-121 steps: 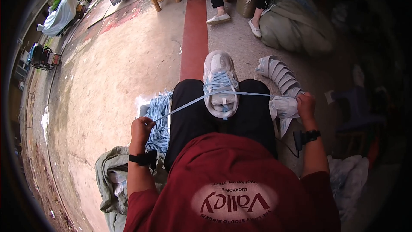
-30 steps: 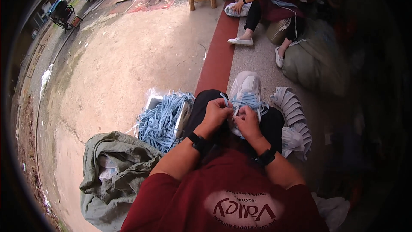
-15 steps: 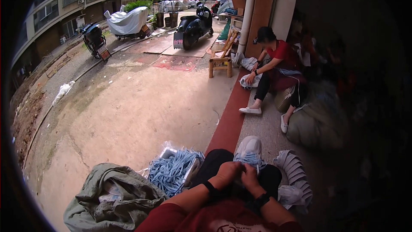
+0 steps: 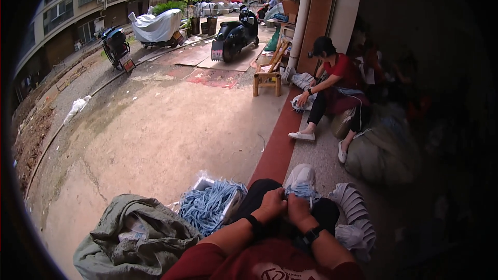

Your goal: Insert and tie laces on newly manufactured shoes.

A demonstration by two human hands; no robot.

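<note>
A white shoe (image 4: 300, 175) with light blue laces (image 4: 303, 191) rests between my knees, toe pointing away from me. My left hand (image 4: 273, 203) is curled closed just left of the shoe's laced part. Close beside it, my right hand (image 4: 299, 208) is bent at the near end of the laces, its fingers closed and largely hidden. Whatever the fingers pinch is too small to make out. To the left of my leg, a white box (image 4: 234, 208) holds a heap of loose light blue shoelaces (image 4: 210, 205).
A grey-green cloth sack (image 4: 129, 238) lies at the lower left. Nested white shoes (image 4: 355, 212) line up by my right leg. Ahead on the right, a seated person (image 4: 337, 75) handles pale shoes. A bamboo chair (image 4: 267, 78) and a black scooter (image 4: 236, 36) stand farther off.
My hands, which were together, have parted slightly. The left is a little lower and farther left; the right has come up against the laces. The seated person's head and hands have shifted slightly.
</note>
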